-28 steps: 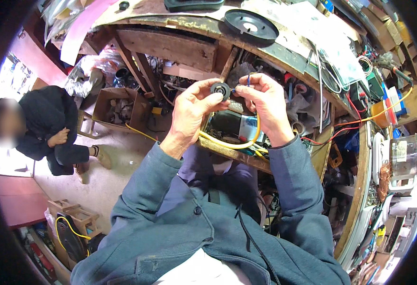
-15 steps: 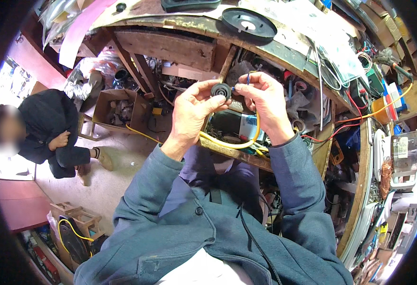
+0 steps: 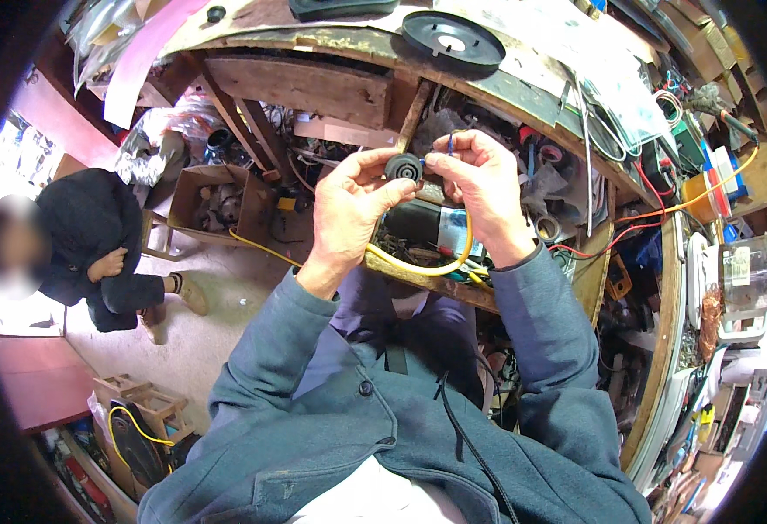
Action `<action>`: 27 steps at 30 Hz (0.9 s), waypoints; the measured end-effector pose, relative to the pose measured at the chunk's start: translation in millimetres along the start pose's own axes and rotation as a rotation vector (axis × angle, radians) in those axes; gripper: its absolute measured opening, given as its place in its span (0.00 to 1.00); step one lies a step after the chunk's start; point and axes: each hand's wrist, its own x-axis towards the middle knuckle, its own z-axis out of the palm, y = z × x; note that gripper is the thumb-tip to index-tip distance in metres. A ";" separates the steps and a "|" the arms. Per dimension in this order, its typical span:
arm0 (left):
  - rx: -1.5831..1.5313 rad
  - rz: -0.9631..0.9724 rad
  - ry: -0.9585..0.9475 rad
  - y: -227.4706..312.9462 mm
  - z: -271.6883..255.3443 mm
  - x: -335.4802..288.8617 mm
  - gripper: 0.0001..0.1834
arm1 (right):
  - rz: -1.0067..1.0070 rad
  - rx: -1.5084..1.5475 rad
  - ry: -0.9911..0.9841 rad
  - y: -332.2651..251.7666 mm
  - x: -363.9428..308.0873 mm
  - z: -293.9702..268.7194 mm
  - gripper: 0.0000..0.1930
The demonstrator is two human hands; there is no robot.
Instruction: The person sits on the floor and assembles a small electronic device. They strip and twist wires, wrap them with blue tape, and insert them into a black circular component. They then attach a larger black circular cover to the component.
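My left hand (image 3: 353, 201) grips a small round black part (image 3: 404, 167) with concentric rings on its face, thumb on its lower edge and fingers at its side. Close by on the right, my right hand (image 3: 480, 179) pinches a thin blue wire (image 3: 451, 145), whose end sticks up above the fingertips. At the right edge of the round part the fingers of both hands almost meet; whether the wire touches it there is hard to see. A thick yellow cable (image 3: 440, 267) hangs in a loop below both hands, running up toward my right wrist.
An open drawer of tools and scraps (image 3: 418, 229) lies beneath my hands. On the workbench (image 3: 331, 42) ahead sits a round black base (image 3: 453, 44). A seated person (image 3: 95, 227) is at left, near a cardboard box (image 3: 217, 201). Red and yellow wires (image 3: 663, 211) cross at right.
Both hands keep their grips and have barely moved. The round part has turned slightly, and the view has shifted a little.
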 end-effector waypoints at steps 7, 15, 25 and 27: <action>0.019 0.018 0.000 -3.2 -2.6 0.3 0.22 | -0.029 0.000 -0.021 0.4 -0.2 -0.6 0.11; 0.019 -0.032 0.003 -1.7 -3.1 0.3 0.22 | -0.032 -0.037 -0.046 1.1 -0.4 -3.4 0.10; 0.065 -0.051 -0.024 -2.9 -5.4 -0.8 0.22 | -0.050 -0.073 -0.057 0.4 -3.5 -1.0 0.09; 0.055 -0.021 -0.031 -3.7 -5.6 0.0 0.22 | -0.034 -0.069 -0.068 -0.2 -4.3 -2.3 0.09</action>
